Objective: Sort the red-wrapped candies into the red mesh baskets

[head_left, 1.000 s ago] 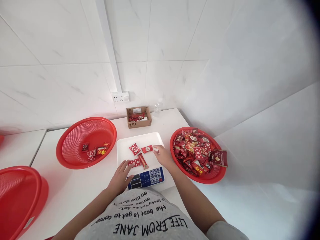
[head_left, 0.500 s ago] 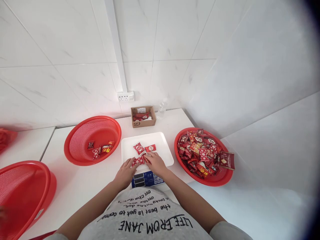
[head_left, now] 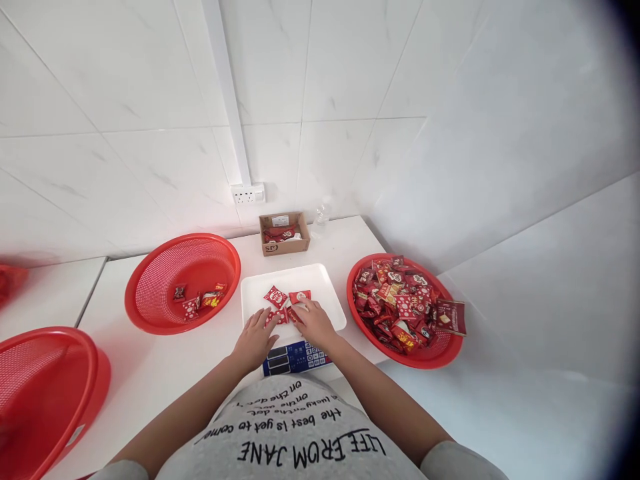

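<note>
Several red snack packets (head_left: 276, 297) lie on the white tray (head_left: 325, 287) of a scale with a blue keypad (head_left: 295, 358). My left hand (head_left: 256, 339) rests on the tray's near left edge, fingers stretched over a packet. My right hand (head_left: 311, 322) lies beside it, fingers flat on the packets near the tray's middle. The two hands almost touch, gathering the packets between them.
A red basket (head_left: 440, 347) heaped with red packets stands right of the scale. Another red basket (head_left: 150, 313) holding a few packets stands left. A cardboard box (head_left: 283, 233) and a clear bottle (head_left: 321, 217) sit by the wall. More red baskets (head_left: 45, 393) are at far left.
My right hand came back from the tray's right side to its middle and now covers the packets there. My left hand slid a little further onto the tray.
</note>
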Motion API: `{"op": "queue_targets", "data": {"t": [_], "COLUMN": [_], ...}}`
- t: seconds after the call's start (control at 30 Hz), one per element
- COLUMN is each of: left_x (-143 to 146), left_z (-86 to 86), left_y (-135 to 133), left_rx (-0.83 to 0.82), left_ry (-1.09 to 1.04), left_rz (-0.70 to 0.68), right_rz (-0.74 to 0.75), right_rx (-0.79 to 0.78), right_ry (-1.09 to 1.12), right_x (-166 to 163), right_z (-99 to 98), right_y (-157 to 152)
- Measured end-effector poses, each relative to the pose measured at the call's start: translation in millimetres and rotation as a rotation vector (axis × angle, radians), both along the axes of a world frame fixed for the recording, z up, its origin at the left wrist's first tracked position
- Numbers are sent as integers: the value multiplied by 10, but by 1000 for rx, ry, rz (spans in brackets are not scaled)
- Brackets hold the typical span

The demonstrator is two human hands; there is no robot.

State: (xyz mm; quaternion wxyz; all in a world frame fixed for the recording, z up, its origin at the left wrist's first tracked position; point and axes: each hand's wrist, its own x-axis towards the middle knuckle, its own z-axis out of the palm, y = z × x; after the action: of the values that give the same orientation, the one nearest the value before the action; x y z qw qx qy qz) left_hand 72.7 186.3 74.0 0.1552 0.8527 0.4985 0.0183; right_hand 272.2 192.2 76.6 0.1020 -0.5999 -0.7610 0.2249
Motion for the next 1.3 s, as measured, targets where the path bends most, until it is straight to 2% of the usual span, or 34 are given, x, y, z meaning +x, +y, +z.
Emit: {"op": "queue_targets", "data": {"t": [0.37,0.67,0.77,0.93,1.1,1.3], "left_x": [53,141,119,-25,-197,-147], "left_z": [-82,-31,-37,15,118,280], "left_y": [355,396,351,101,-198,-297], "left_rx": [16,-32,-33,-27,-122,-201], "left_ry": [13,21,-76,-313,-376,-364], "left_rz": [34,61,83,145,231,202], "right_rz": [-6,-15,-95,-429,-674,-727], "right_rx": [-92,-43,54,211,105,-6], "right_ry": [-46,21,81,90,-21,-157], "right_x": [20,62,260,985,1615,1708], "right_z": [-129,-95,-109,-201,-347,-377], "right_y": [75,49,45,-62,-346,-445]}}
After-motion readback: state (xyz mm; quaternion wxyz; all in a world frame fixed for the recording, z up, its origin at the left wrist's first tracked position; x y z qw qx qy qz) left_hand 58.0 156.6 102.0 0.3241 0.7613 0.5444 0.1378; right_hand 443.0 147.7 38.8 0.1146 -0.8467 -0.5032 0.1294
